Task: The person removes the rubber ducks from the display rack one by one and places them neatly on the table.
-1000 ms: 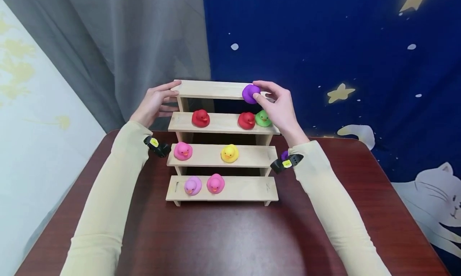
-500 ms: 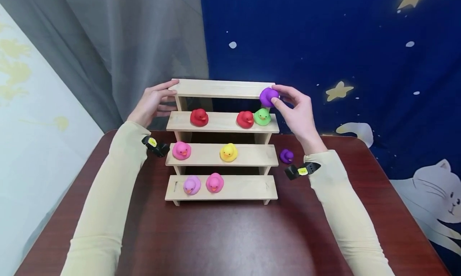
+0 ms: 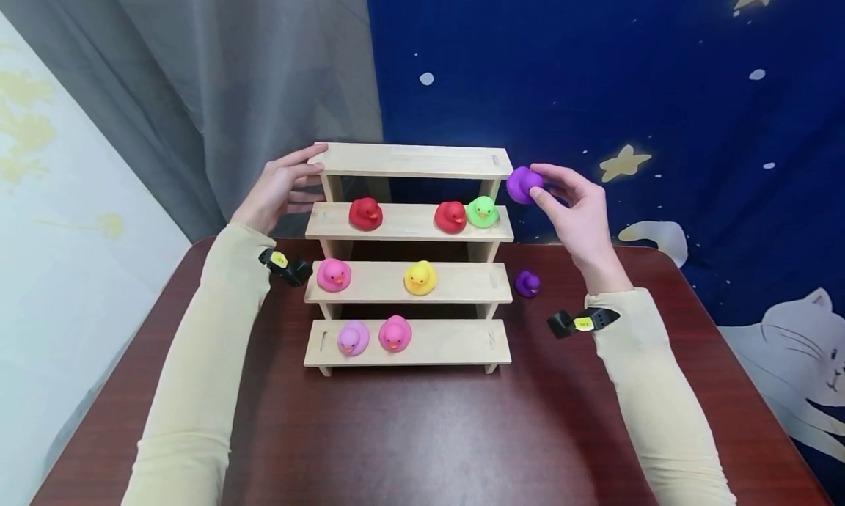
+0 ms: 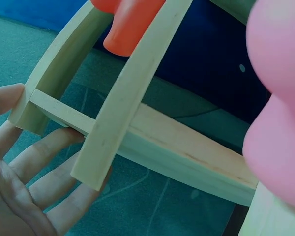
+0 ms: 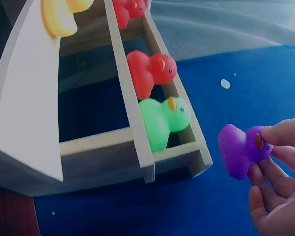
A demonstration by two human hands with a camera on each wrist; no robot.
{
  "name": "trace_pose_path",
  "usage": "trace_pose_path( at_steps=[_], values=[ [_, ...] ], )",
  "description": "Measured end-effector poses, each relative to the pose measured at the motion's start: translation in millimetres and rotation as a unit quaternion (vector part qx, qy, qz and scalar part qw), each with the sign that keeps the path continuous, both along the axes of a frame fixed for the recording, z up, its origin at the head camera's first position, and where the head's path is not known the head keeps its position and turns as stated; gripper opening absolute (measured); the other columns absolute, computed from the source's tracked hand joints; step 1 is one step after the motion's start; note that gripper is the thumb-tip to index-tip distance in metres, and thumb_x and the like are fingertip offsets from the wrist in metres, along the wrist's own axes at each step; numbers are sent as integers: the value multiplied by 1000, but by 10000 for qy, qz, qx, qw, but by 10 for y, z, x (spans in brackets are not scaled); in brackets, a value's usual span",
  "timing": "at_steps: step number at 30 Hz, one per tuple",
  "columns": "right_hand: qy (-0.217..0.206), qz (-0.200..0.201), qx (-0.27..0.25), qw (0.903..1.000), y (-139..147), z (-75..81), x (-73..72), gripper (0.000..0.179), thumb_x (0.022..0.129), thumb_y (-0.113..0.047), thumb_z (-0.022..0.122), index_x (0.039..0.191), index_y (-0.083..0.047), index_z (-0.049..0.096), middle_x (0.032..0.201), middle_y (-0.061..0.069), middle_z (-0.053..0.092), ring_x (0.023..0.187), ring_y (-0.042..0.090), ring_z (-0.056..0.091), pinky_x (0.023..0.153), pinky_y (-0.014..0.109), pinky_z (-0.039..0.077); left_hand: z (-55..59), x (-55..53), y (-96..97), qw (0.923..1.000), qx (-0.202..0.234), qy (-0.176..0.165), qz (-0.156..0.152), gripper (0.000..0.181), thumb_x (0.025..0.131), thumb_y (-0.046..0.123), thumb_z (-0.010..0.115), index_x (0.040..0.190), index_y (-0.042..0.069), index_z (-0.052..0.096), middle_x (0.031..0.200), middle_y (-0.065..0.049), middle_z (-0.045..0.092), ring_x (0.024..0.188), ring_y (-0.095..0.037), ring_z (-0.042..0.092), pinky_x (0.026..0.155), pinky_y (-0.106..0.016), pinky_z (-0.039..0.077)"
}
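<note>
My right hand [image 3: 581, 213] pinches a purple rubber duck [image 3: 524, 185] between thumb and fingers, in the air just right of the top shelf. In the right wrist view the duck [image 5: 240, 150] hangs apart from the stand. My left hand [image 3: 277, 191] touches the left end of the wooden tiered stand [image 3: 416, 161], fingers mostly straight and spread. The left wrist view shows its fingers [image 4: 44, 152] against the frame. The second tier carries two red ducks [image 3: 366, 214] [image 3: 451, 217] and a green duck [image 3: 483, 212] at the right.
Lower tiers hold a pink duck [image 3: 334, 275], a yellow duck [image 3: 420, 278], a lilac duck [image 3: 353, 338] and another pink duck [image 3: 395, 334]. A second purple duck [image 3: 527, 284] sits on the table [image 3: 422, 433] right of the stand. Curtains [image 3: 462, 66] hang behind.
My right hand has carried the purple duck rightward from in front of the top shelf to beyond its right end. The purple duck on the table is now uncovered. The left hand stays put.
</note>
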State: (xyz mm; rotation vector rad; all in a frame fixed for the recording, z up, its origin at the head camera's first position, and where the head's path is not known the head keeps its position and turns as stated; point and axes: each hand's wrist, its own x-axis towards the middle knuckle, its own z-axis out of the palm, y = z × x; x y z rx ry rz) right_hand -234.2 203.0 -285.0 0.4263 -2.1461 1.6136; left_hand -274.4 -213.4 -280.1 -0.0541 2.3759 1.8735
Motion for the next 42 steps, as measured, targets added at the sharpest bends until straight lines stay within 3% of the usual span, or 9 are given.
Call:
trace_pose_path(
  at_steps=[14,24,31,36,42],
  values=[
    [-347,-166,45,9993,272,-200,43,35,90,-8,69,125,-2,65,124,12,62,107,15,57,91,26,44,11,22,-21,9999,76,-91,-52,51,98,40,51,147,39,40,145,-11,39,121,-38,52,103,-51,37],
    [-575,-232,259,9977,451,-480,75,36,91,-7,67,125,4,61,123,14,62,102,13,56,86,19,44,5,53,-20,9999,95,-56,38,49,98,41,51,146,40,41,144,-11,40,119,-36,53,103,-51,37],
    [-767,-234,369,9961,533,-666,65,36,92,-7,66,126,4,61,124,19,60,94,15,58,77,15,47,-1,46,-17,10000,48,-33,22,49,98,41,50,147,41,40,145,-11,39,120,-37,52,103,-50,37],
    [-936,-245,557,9937,550,-796,79,35,93,-8,64,127,3,61,124,22,59,94,12,60,78,13,47,-18,53,-18,10000,44,15,23,50,97,43,51,146,41,40,145,-11,40,120,-37,52,103,-50,38],
    [-1122,-265,598,9915,568,-958,39,33,92,1,62,125,9,59,117,29,60,91,14,61,76,11,46,-23,56,-14,9999,71,91,21,51,96,45,53,145,42,41,146,-11,41,121,-37,52,103,-50,37]
  ],
)
